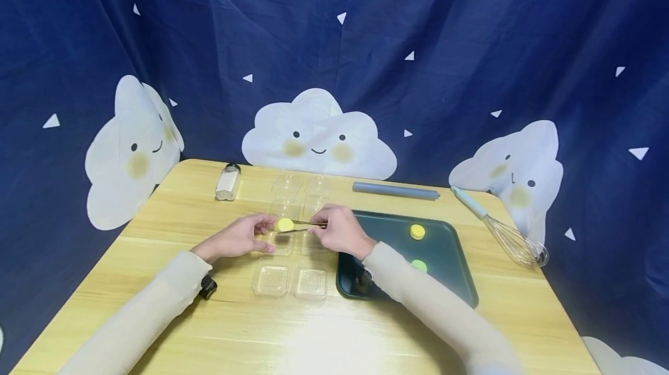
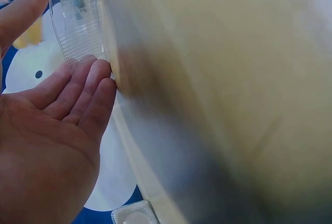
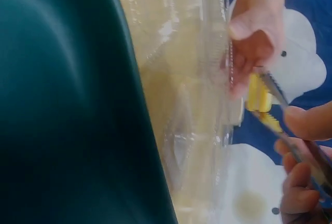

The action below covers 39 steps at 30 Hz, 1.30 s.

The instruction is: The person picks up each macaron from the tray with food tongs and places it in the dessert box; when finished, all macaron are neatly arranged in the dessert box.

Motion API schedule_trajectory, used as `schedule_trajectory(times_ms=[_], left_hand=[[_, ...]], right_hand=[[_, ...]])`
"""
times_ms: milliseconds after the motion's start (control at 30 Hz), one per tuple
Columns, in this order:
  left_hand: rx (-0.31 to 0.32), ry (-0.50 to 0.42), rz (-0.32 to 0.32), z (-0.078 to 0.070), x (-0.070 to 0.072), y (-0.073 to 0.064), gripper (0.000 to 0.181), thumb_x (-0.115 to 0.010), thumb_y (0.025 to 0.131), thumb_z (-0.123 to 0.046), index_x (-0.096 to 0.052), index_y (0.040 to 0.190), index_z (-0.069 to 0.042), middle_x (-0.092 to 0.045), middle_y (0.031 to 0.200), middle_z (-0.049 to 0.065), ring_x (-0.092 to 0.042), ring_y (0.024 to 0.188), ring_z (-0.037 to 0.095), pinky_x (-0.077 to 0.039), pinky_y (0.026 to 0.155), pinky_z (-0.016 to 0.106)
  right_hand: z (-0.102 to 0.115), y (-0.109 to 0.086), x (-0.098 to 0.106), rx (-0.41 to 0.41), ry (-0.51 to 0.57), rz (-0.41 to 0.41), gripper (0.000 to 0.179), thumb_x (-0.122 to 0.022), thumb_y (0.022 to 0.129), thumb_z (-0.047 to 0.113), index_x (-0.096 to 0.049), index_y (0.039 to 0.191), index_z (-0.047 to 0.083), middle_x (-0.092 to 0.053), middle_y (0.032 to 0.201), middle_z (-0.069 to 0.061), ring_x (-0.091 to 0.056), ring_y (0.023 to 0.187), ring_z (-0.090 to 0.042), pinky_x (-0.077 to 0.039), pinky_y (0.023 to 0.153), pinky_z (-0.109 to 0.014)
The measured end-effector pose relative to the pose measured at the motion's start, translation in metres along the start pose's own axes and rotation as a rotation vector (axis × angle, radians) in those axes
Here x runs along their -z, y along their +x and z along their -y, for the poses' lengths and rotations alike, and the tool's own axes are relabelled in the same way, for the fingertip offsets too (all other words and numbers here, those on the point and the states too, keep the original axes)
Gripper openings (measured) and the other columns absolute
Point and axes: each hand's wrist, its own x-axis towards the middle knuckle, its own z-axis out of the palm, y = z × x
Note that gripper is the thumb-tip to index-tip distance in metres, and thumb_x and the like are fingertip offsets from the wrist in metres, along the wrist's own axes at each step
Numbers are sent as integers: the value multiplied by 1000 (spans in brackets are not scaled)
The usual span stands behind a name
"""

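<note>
My right hand (image 1: 340,230) grips a pair of metal tongs (image 1: 313,224) whose serrated tips pinch a yellow macaron (image 1: 285,224). In the right wrist view the macaron (image 3: 258,93) shows two rounded halves between the tong tips. Under it is a clear plastic container (image 1: 279,245), one of several set in two columns. My left hand (image 1: 240,238) is at this container's left side, thumb and fingers spread apart. From the left wrist view, its nearly straight fingertips (image 2: 102,71) are right at the ribbed clear wall (image 2: 80,22).
A dark green tray (image 1: 446,270) with a yellow macaron (image 1: 417,231) and a green macaron (image 1: 418,266) lies under my right forearm. Farther back are a white-labelled jar (image 1: 228,182) with a black lid, a grey-blue rod (image 1: 395,190) and a whisk (image 1: 504,233).
</note>
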Motion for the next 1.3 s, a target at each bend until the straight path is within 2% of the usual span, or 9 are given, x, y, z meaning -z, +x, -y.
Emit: schedule_trajectory(times_ms=[167,467,700,900,1300], left_hand=[[-6,5,-6,0,0,-1,82,-87,77,-36,-52,144,-5,-65,131,10,-61,115,26,-52,105,51],[-7,10,-4,-2,-1,-1,83,-87,77,-36,-51,144,-4,-65,131,11,-61,116,27,-52,105,51],[-8,29,-9,-1,0,0,83,-87,76,-38,-52,143,-5,-66,131,10,-62,114,25,-53,103,50],[-12,32,-10,-1,-2,1,81,-87,77,-36,-52,143,-4,-66,130,11,-62,113,25,-54,103,49],[-29,19,-13,-2,-1,2,81,-88,76,-35,-53,142,-3,-66,128,11,-62,111,24,-55,101,47]], right_hand=[[3,2,-9,-15,-52,79,11,-76,90,25,-81,95,17,-72,90,5,-65,77,-6,-54,68,-18],[5,3,-15,11,-63,82,9,-77,88,22,-81,94,16,-72,88,5,-65,76,-7,-54,65,-17],[9,6,-20,28,-78,140,12,-75,90,23,-82,96,16,-73,93,5,-62,75,-4,-50,63,-12],[14,9,-18,38,-99,162,13,-76,89,23,-82,98,15,-72,93,5,-62,74,-3,-50,63,-12],[11,13,-18,83,-150,182,16,-76,90,26,-81,102,16,-71,96,6,-62,74,-2,-51,63,-12]])
